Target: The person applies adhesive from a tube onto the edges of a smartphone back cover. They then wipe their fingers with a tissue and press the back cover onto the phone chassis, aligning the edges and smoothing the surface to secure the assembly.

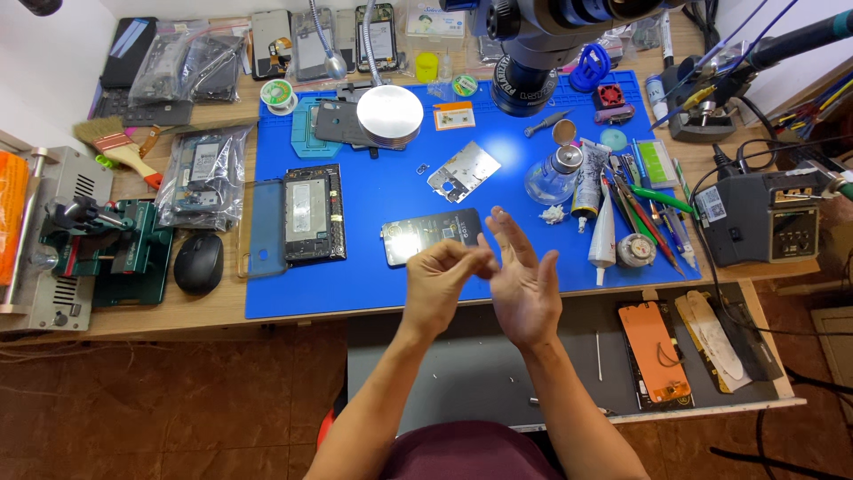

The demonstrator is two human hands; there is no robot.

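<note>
My left hand (442, 280) hovers over the front edge of the blue work mat (373, 284), its fingers curled and pinched against the palm side of my right hand (524, 284). The right hand is spread, fingers apart and pointing away from me. I see nothing held in either hand. Just beyond the fingertips lies a dark phone back (433, 235) with a shiny patch. Farther out rests a silver metal plate (463, 172). An opened phone body (314, 213) lies to the left on the mat.
A microscope head (533, 44) hangs over the mat's far side. Tubes, tweezers and a glass bottle (553, 174) crowd the right. A soldering station (764, 218) stands far right, a black mouse (198, 263) and green jig (115, 253) left. An orange-backed phone (655, 351) lies in the pulled-out drawer.
</note>
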